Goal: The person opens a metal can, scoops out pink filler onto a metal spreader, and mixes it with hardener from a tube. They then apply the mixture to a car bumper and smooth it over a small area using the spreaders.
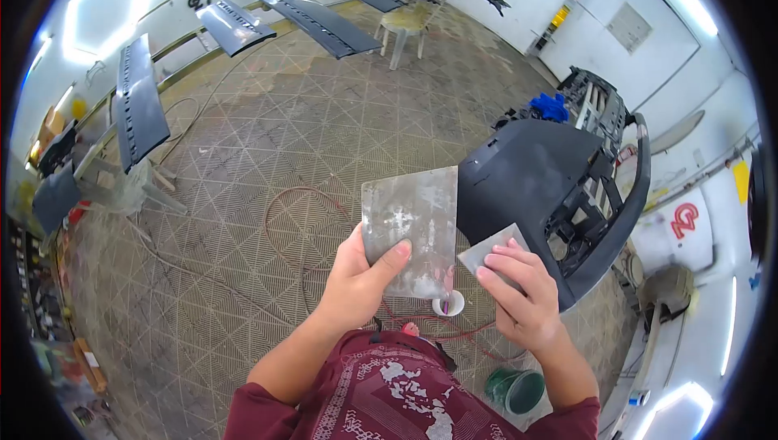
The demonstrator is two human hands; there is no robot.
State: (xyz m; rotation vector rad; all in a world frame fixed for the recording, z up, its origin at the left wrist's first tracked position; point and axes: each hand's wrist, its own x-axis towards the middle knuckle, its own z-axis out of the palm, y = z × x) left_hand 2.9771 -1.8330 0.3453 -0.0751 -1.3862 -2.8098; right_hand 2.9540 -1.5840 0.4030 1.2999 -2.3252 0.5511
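Observation:
My left hand (362,274) grips a grey rectangular flat plate (413,205) by its lower left side. The thumb lies across its face, which carries whitish smears; the other fingers are behind it. Just to the right, my right hand (523,294) is closed on a small flat grey piece (481,256) with straight edges, possibly a spreader. The fingers lie over its front and cover part of it. A gap separates the small piece from the plate. Behind both, a large black car bumper (527,168) stands at the right.
A white cup (448,304) and a green bucket (519,391) stand on the patterned floor, where a red hose (304,190) lies. Dark panels (312,19) rest on supports along the back left. A white stool (403,35) stands behind, and a blue cloth-like bundle (549,108) sits by the bumper.

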